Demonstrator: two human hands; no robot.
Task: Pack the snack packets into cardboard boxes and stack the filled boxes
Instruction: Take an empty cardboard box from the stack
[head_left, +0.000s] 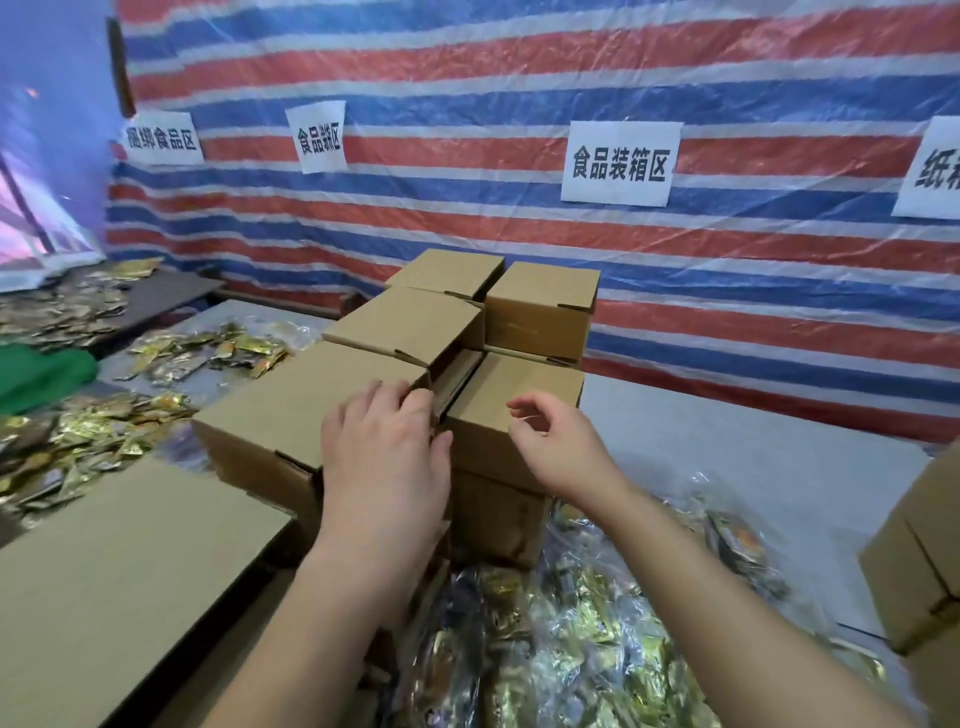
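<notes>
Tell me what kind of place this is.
Probably a makeshift food-packing station: closed cardboard boxes stacked on a table, loose snack packets heaped around, paper zone signs on a striped tarp wall.

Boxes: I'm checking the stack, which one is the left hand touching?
The near-left top box: the left hand rests on its right edge; the others sit untouched.

Backed by a red, white and blue striped tarpaulin (519, 67) under clear plastic — four white paper signs (621, 163) taped across it. Below, a grey counter (727, 441); violet light at far left.
</notes>
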